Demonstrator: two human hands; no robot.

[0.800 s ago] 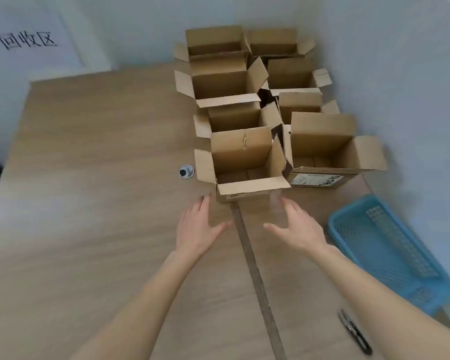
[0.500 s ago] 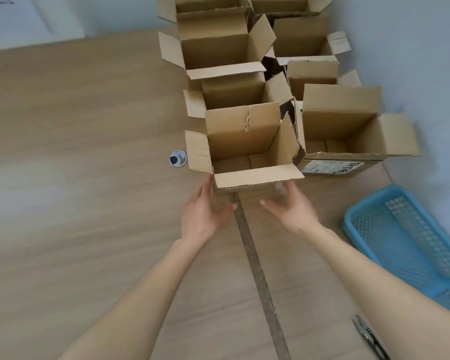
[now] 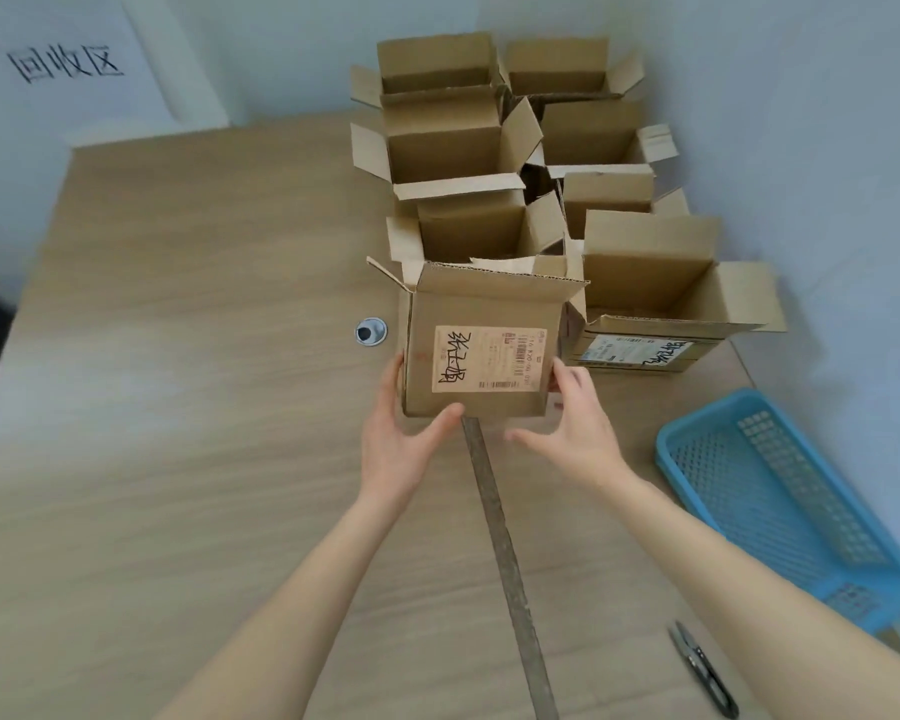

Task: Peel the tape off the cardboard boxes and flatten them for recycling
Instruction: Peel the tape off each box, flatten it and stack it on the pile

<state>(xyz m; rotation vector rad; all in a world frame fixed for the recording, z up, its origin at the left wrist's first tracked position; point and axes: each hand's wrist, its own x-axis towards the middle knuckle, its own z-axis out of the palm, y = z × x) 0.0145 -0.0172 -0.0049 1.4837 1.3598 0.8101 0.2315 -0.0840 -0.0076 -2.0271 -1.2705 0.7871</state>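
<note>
The nearest cardboard box (image 3: pixel 489 309) is tipped toward me, its labelled front face showing and its top flaps open. My left hand (image 3: pixel 401 444) grips its lower left corner, fingers on the left side and thumb on the front bottom edge. My right hand (image 3: pixel 578 433) holds the right side with curled fingers, its thumb spread below the box. Several more open boxes (image 3: pixel 448 142) stand in two rows behind it, one with a label (image 3: pixel 650 272) just to the right. No tape is plainly visible from here.
A blue plastic basket (image 3: pixel 666 449) lies at the right, with small black snips (image 3: pixel 702 667) near the front right. A small round cap (image 3: pixel 370 331) sits left of the held box. A dark seam (image 3: pixel 500 553) runs down the wooden table (image 3: pixel 178 407). A wall closes off the right.
Both hands reached forward from open and apart, closed on the sides of the nearest box and tipped it toward me, so its labelled front now faces up.
</note>
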